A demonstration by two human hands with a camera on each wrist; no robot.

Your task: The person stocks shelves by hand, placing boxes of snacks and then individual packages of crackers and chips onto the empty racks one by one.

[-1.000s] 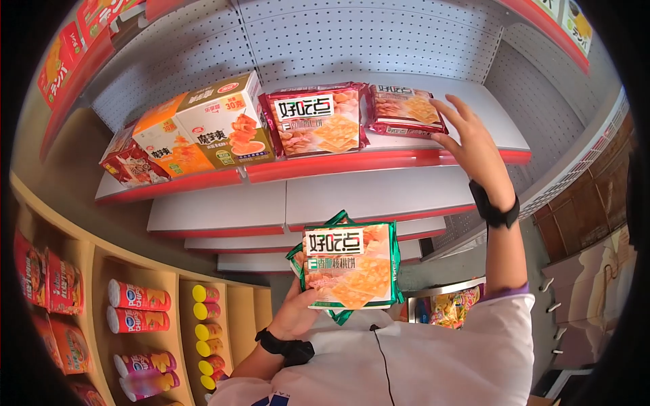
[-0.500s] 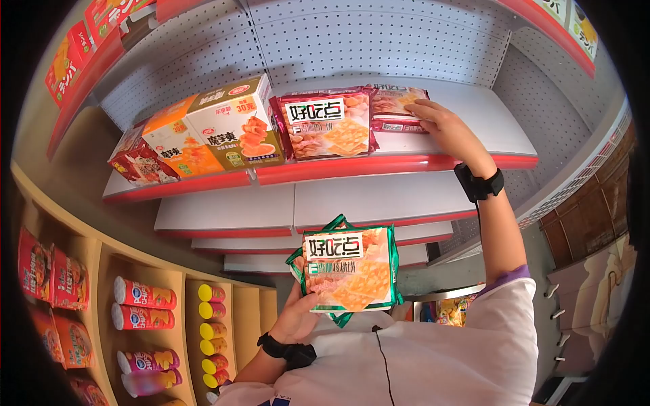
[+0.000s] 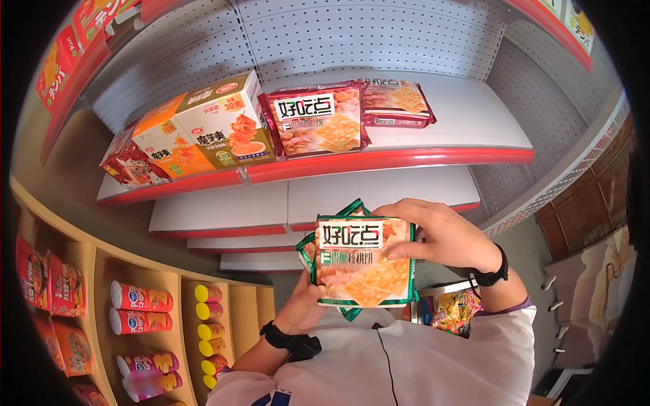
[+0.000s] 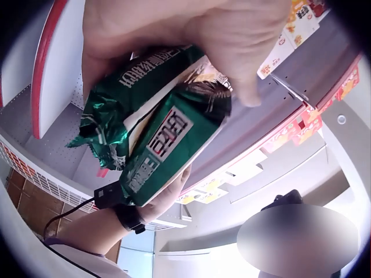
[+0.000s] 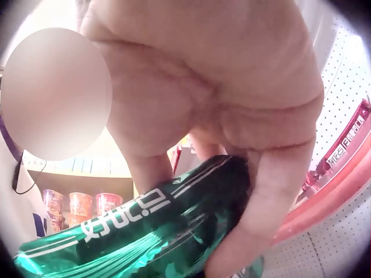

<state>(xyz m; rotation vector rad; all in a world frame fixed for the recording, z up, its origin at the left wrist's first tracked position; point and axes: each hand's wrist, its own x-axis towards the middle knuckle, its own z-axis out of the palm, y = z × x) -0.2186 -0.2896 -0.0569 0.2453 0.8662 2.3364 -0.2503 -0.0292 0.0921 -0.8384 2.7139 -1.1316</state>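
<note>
Green packs (image 3: 365, 271) held at both sides, off the shelf (image 3: 474, 118)

Two packs are in the air before the person's chest, below the shelf's red edge. The front pack (image 3: 362, 287) faces up squarely; the rear pack (image 3: 354, 206) lies behind it at an angle, its corners poking out.

The right hand (image 3: 443, 233) pinches the front pack's upper right side, thumb on the printed face, other fingers around the edge. The left hand (image 3: 300, 304) grips the lower left, fingers clamped round the packs; how they lie behind is hidden.

Each pack looks light. The glossy, crinkled surface probably slides easily, so one pack could slip against the other. The flat body seems fairly firm, the ends soft, and the contents, pictured as thin crackers, are likely brittle. The long sides suit a gentle hold, with broad support underneath; squeezing the middle risks breakage.

On the shelf, maroon packs (image 3: 315, 125) sit beside cartons (image 3: 233, 132).
</note>
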